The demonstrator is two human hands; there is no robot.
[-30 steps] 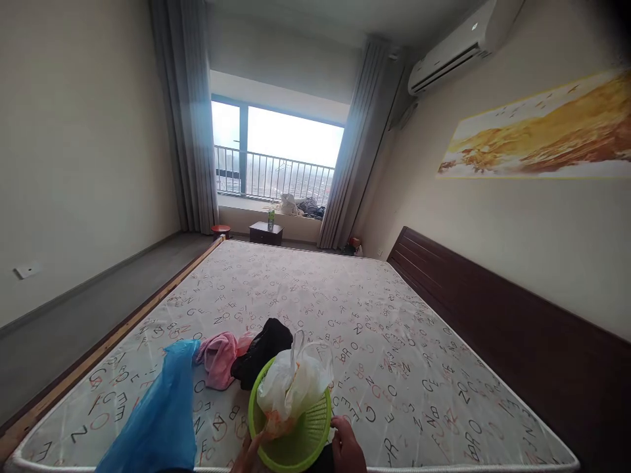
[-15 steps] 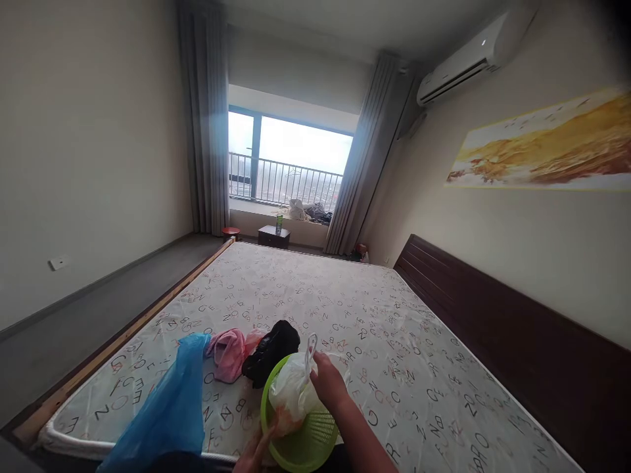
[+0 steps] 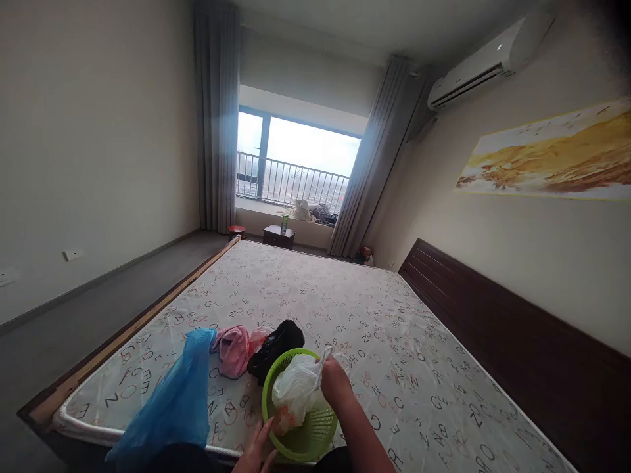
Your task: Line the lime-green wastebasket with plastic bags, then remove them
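Note:
A white plastic bag (image 3: 293, 387) sits inside a green plastic basket (image 3: 323, 430) at the bed's near edge. My right hand (image 3: 336, 382) is closed on the bag's handle, which sticks up as a loop above the fingers. Something orange-red shows through or beside the bag's lower left side. My left hand (image 3: 255, 448) is at the left rim of the basket, its fingers against the edge; the lower part of the hand is cut off by the frame. Just behind the basket lies a crumpled black plastic bag (image 3: 277, 348).
A pink cloth item (image 3: 233, 353) and a reddish bag (image 3: 259, 337) lie left of the black bag. A blue plastic bag (image 3: 175, 401) spreads to the near edge. The lettered mattress (image 3: 355, 302) has a dark headboard (image 3: 473, 309) at right; a small table (image 3: 279, 236) stands beyond.
My right hand has moved slightly right and down, still on the white bag's handle. My left hand has shifted a little outward along the basket. The whole view has shifted slightly.

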